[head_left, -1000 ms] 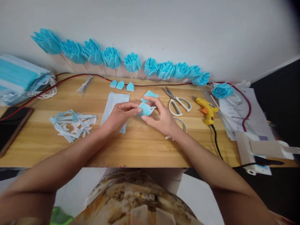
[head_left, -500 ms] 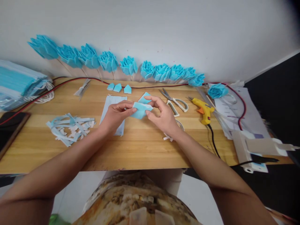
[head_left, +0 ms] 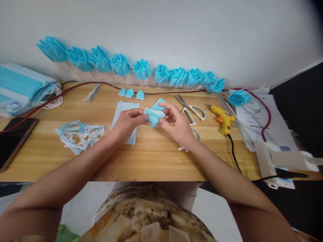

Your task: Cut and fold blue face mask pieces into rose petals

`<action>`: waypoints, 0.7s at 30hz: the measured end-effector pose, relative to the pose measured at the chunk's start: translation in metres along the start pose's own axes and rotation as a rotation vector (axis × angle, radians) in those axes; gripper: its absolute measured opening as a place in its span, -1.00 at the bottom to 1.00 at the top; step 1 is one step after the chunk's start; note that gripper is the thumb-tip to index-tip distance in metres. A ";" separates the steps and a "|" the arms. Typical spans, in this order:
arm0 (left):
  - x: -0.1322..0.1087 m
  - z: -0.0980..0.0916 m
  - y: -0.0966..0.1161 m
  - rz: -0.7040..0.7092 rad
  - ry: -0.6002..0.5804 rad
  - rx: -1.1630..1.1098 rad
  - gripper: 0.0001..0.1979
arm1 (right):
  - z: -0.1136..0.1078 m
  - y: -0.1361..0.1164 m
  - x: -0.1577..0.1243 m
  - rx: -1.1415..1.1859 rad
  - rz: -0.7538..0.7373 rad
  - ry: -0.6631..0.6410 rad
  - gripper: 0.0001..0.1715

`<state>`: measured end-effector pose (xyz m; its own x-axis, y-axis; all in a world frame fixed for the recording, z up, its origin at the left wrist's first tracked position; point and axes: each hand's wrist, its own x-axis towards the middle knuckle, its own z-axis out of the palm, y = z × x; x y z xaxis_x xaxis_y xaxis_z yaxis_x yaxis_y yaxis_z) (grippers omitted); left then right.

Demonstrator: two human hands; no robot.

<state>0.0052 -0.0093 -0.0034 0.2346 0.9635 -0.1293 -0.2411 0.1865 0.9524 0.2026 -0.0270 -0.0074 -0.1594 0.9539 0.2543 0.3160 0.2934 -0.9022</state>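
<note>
While both bare hands meet above the middle of a wooden table [head_left: 151, 161], a small blue folded piece [head_left: 154, 118] is stretched between them, its white inner side showing along the top edge. The left hand [head_left: 128, 123] pinches its left end between thumb and fingers; the right hand [head_left: 177, 125] pinches the other end just as narrowly.

Under and around the hands the space is crowded. The left hand covers part of a flat, pale blue face mask [head_left: 133, 134]. Another blue piece [head_left: 159, 101] lies just behind the held one, partly hidden by the right fingers. Beyond the right hand are white-handled scissors [head_left: 196, 111], blades pointing away, and its wrist partly hides a ring-shaped roll [head_left: 199, 135]. Farther right sits a yellow glue gun [head_left: 224, 116] with a black cable, then papers [head_left: 271, 117], a lone blue flower [head_left: 239, 97] and a white power strip [head_left: 262, 158].

Three small folded pieces [head_left: 129, 93] lie behind the mask. To the left are pale scraps [head_left: 82, 137], a dark phone [head_left: 15, 141] and a packet of masks [head_left: 21, 88]. Along the wall leans a row of blue flowers [head_left: 120, 65] on sticks, a red-and-black cord [head_left: 102, 83] running before them.
</note>
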 end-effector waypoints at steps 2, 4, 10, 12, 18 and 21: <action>0.001 0.000 -0.003 -0.004 -0.016 -0.041 -0.73 | 0.000 0.001 0.001 0.096 0.039 -0.019 -0.45; 0.002 0.000 -0.004 -0.005 -0.044 -0.070 -0.73 | 0.001 0.002 0.002 0.175 0.075 -0.040 -0.45; 0.000 0.002 -0.006 0.006 -0.074 -0.109 -0.75 | 0.004 0.002 0.000 0.146 0.070 -0.085 -0.34; -0.002 0.003 -0.006 -0.002 -0.076 -0.111 -0.76 | 0.006 0.002 -0.001 0.087 0.074 -0.082 -0.30; -0.003 0.004 -0.004 -0.027 -0.056 -0.121 -0.73 | 0.005 0.008 -0.001 0.045 0.084 -0.055 -0.35; -0.001 0.003 -0.003 -0.018 -0.029 -0.137 -0.70 | 0.004 0.010 0.001 0.070 0.101 -0.038 -0.37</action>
<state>0.0088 -0.0114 -0.0053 0.2663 0.9542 -0.1362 -0.3622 0.2301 0.9033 0.2025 -0.0233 -0.0178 -0.1657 0.9749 0.1486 0.2663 0.1893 -0.9451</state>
